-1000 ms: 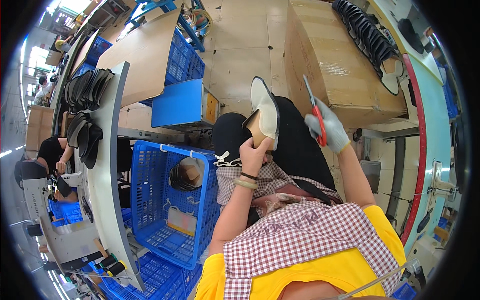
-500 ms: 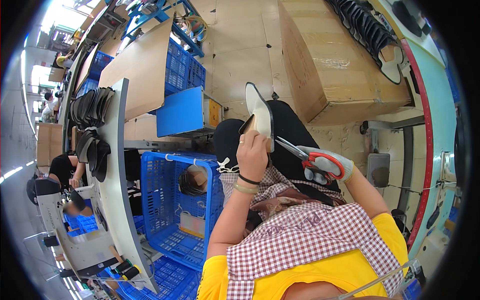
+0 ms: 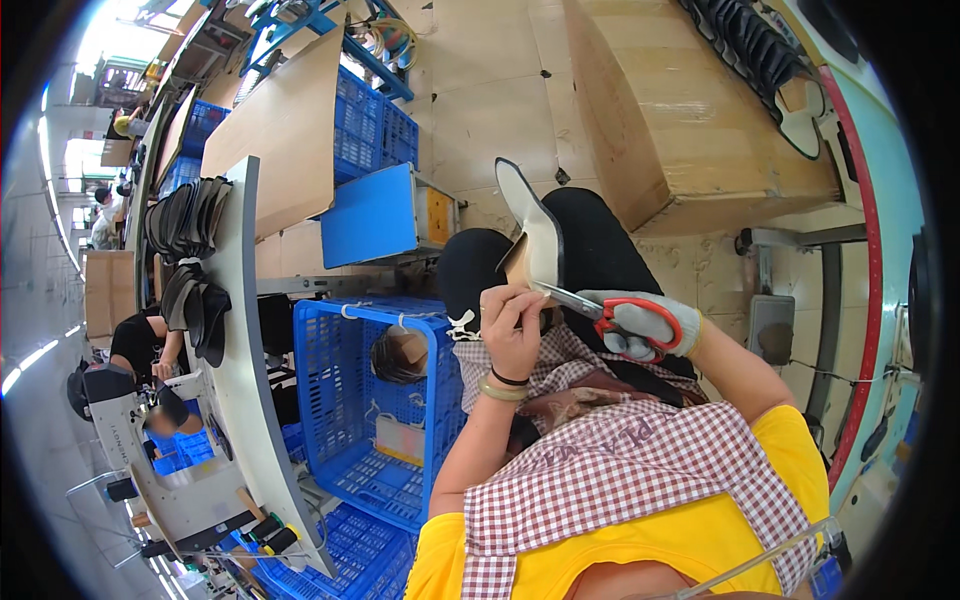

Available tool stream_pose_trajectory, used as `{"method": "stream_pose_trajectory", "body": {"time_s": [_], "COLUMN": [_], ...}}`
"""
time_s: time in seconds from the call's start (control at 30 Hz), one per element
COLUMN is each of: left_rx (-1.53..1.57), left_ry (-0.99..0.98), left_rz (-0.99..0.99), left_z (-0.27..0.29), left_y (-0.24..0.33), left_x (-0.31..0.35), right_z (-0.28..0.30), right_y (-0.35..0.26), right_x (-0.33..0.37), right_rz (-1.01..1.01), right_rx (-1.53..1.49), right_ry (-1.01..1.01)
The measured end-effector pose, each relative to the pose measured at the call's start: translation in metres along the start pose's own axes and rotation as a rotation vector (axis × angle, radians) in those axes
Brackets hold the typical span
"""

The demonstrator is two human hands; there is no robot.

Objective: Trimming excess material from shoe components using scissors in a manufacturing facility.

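A shoe upper (image 3: 540, 245), cream inside with a dark edge, stands over my lap with its narrow end pointing away. My left hand (image 3: 513, 325) is bare and pinches the upper's near end between thumb and fingers. In a grey glove, my right hand (image 3: 645, 325) grips red-handled scissors (image 3: 578, 300). The scissor tips touch or nearly touch the upper's near edge, close to my left fingertips. Their blades look almost closed.
A blue crate (image 3: 372, 490) holding a dark bundle stands left of my legs. Stacked dark pieces (image 3: 190, 217) lie by the grey table edge (image 3: 243, 300). A cardboard box (image 3: 725, 150) and a teal table with a red edge (image 3: 868, 300) stand right. Another person (image 3: 140, 342) sits far left.
My left hand has slid down to the upper's near end. The scissors have moved left to the upper's edge, and their blades have drawn together.
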State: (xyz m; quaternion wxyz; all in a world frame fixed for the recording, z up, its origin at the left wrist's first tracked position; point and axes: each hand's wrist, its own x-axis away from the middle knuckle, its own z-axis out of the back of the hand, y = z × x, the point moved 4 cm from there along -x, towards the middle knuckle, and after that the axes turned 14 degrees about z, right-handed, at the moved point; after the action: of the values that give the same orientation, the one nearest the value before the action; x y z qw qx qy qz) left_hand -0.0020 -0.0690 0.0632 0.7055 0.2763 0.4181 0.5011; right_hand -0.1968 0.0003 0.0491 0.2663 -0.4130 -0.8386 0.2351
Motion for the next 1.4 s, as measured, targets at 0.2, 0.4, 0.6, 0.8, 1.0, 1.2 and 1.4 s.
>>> {"method": "stream_pose_trajectory", "body": {"time_s": [0.2,0.4,0.6,0.8,1.0,1.2,1.4], "left_rx": [0.306,0.854,1.067,1.128,1.067,0.763,0.473], "left_ry": [0.080,-0.055,-0.222,-0.274,-0.385,-0.583,-0.588], "left_rz": [0.550,0.975,0.960,0.969,0.924,0.791,0.553], "left_z": [-0.012,-0.031,-0.055,-0.059,-0.056,-0.044,-0.030], "left_y": [-0.009,-0.024,-0.018,-0.022,-0.025,-0.019,-0.028], "left_x": [0.014,0.026,0.042,0.054,0.063,0.069,0.085], "right_z": [-0.018,-0.029,-0.029,-0.031,-0.032,-0.025,-0.014], "right_y": [0.021,0.041,0.049,0.049,0.045,0.032,0.029], "right_x": [0.002,0.000,0.010,0.015,0.017,0.015,0.023], "right_rz": [0.105,0.252,0.270,0.265,0.244,0.258,0.195], "right_rx": [-0.065,-0.165,-0.234,-0.210,-0.134,-0.080,0.003], "right_ry": [0.116,0.238,0.281,0.313,0.376,0.411,0.457]}}
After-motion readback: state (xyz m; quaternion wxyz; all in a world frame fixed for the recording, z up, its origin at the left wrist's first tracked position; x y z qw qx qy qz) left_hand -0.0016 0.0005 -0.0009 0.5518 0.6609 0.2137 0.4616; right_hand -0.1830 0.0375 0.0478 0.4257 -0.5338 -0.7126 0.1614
